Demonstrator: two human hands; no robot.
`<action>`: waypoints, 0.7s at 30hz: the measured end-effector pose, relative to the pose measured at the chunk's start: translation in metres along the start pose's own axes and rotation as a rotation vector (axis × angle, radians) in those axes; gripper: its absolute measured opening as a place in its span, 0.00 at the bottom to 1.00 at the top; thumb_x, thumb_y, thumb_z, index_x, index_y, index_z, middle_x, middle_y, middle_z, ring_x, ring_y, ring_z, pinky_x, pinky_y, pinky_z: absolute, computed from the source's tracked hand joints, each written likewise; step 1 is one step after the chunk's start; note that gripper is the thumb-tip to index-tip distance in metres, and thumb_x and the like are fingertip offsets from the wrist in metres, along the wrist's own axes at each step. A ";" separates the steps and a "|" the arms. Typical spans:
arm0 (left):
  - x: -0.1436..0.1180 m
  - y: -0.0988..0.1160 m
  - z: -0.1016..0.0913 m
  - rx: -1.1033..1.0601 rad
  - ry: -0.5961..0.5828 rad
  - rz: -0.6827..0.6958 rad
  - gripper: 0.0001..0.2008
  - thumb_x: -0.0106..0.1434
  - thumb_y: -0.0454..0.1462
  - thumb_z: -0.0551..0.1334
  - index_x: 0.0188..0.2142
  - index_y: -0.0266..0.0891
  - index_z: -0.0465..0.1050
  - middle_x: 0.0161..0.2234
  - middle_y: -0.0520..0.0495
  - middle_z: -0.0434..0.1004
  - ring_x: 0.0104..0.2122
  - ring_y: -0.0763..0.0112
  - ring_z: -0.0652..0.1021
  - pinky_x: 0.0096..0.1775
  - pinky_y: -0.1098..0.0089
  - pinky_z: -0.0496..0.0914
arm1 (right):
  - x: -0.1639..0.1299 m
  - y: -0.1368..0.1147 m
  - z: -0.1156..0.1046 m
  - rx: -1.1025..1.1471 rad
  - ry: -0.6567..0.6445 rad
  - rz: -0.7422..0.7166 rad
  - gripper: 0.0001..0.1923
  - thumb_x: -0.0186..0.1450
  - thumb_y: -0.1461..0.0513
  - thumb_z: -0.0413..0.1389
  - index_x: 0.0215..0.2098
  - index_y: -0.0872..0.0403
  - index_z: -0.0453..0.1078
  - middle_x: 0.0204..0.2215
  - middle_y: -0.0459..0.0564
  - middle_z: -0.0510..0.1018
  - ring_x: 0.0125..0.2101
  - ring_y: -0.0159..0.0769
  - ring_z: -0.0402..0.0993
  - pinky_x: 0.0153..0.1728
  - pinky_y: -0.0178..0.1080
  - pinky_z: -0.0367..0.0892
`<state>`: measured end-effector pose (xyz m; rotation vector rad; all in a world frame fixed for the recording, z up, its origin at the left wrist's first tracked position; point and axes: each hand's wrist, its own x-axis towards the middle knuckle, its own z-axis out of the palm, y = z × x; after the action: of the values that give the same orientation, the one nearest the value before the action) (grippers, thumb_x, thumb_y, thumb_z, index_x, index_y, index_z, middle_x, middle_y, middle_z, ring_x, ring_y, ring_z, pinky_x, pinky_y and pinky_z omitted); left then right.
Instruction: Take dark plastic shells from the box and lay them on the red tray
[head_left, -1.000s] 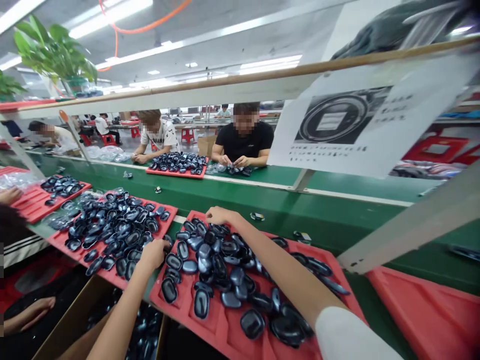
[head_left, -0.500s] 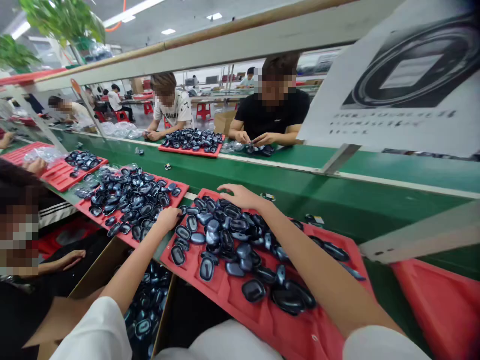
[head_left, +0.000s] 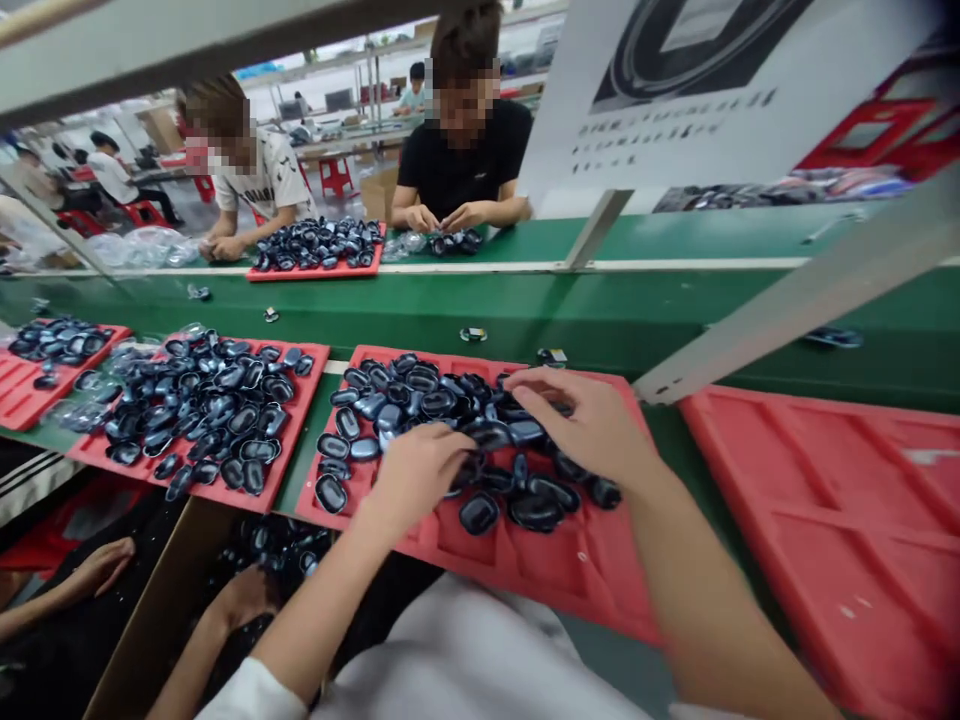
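Heaps of glossy dark-blue oval plastic shells (head_left: 390, 418) lie on a red tray (head_left: 525, 585) in front of me. My left hand (head_left: 420, 475) is over the middle of the heap, its fingers bent and pressed together. Their tips are at a dark shell (head_left: 489, 434), and whatever lies under them is hidden. Above the right part of the heap is my right hand (head_left: 589, 415), thumb and fingers apart and curving down towards the shells. I see nothing held in it.
Another red tray of shells (head_left: 319, 370) stands to the left, and a red tray (head_left: 810, 500) to the right. Beyond runs a green conveyor (head_left: 390, 315) carrying small parts. A slanted metal post (head_left: 787, 290) rises at right. A co-worker's hand (head_left: 247, 597) reaches into a cardboard box (head_left: 142, 610).
My left hand has moved right from the tray's left edge onto the heap. My right hand is now over the heap's right part. The view has turned right. A co-worker's hand now shows in the box.
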<state>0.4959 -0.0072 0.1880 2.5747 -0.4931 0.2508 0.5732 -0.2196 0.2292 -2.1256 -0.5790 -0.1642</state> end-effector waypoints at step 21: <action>-0.247 -0.060 0.080 -0.227 0.812 -0.662 0.07 0.63 0.31 0.58 0.30 0.39 0.75 0.31 0.49 0.75 0.25 0.75 0.73 0.30 0.74 0.69 | -0.111 -0.068 0.170 0.299 -1.409 -0.289 0.16 0.66 0.62 0.55 0.52 0.53 0.76 0.50 0.54 0.80 0.50 0.43 0.75 0.54 0.42 0.68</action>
<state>0.2995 0.0735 0.0273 2.0273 0.5769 0.8688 0.4280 -0.0882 0.1441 -1.5689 -1.5592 1.2685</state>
